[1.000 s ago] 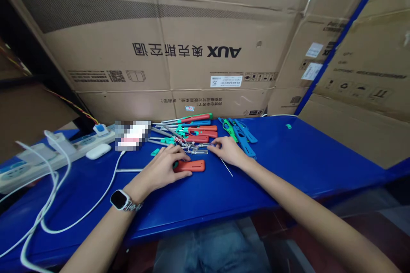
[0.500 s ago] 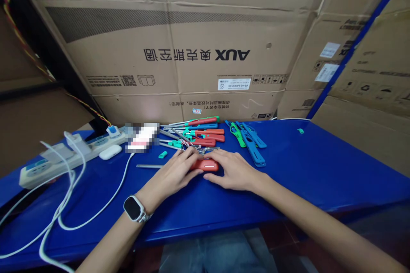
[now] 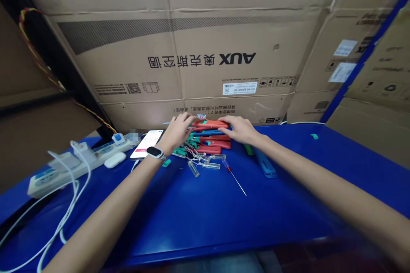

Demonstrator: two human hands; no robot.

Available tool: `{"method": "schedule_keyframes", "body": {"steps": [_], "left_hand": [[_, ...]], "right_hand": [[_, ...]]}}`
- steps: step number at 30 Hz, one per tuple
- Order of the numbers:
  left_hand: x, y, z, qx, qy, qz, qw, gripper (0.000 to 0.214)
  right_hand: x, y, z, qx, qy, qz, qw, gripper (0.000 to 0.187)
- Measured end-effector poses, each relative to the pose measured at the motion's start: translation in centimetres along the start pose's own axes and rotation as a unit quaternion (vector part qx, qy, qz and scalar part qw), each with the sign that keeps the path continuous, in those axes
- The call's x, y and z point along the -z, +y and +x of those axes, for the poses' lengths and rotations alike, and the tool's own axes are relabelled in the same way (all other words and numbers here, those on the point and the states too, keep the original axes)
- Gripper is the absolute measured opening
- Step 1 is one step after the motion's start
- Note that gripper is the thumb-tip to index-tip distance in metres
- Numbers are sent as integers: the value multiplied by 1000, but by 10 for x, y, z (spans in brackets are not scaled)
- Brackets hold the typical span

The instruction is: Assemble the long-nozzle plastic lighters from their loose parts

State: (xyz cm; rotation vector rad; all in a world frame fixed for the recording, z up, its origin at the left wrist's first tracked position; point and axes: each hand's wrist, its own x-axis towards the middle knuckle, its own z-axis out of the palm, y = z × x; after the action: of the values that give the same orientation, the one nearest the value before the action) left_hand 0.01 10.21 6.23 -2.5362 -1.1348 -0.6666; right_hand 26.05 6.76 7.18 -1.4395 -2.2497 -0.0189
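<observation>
Both arms stretch to the back of the blue table [image 3: 288, 204]. My left hand [image 3: 177, 131], with a watch on its wrist, and my right hand [image 3: 241, 129] hold the two ends of a red tool handle [image 3: 209, 123], fingers curled on it. The handle lies on top of a pile of red, green and blue handled tools [image 3: 211, 141] against the cardboard box. In front of the pile are small clear tubes [image 3: 194, 169] and a thin metal probe with a red tip [image 3: 235, 179].
A big cardboard box [image 3: 198, 59] walls off the back. A phone [image 3: 147, 143], a white earbud case [image 3: 115, 160], a power strip [image 3: 72, 165] and white cables [image 3: 64, 217] lie at the left. Blue tools [image 3: 265, 164] sit under my right forearm, a green cap [image 3: 314, 136] farther right.
Both hands picked the red handle up from the table's middle and carried it back onto the tool pile. The view tilted up and the clear tubes and probe now lie uncovered.
</observation>
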Motion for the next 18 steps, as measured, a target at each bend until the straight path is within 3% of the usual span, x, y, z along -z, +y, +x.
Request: {"method": "schedule_keyframes", "body": {"steps": [4,8,13,18], "left_hand": [[-31,-29,26,72,-34,-43,996,31],[-53,-39,35,91,-36,-53,994,28],[-64,-39,26,92,-40,-74,992,27],[-56,-27,19,89,-27,-83,992,33]], "right_hand": [[-9,15,46,-5,-41,-55,998,38],[-23,22,66,11,-69,-71,995,37],[-35,26,62,-15,-64,-64,996,38],[-33,29,42,-42,-22,-35,998,46]]}}
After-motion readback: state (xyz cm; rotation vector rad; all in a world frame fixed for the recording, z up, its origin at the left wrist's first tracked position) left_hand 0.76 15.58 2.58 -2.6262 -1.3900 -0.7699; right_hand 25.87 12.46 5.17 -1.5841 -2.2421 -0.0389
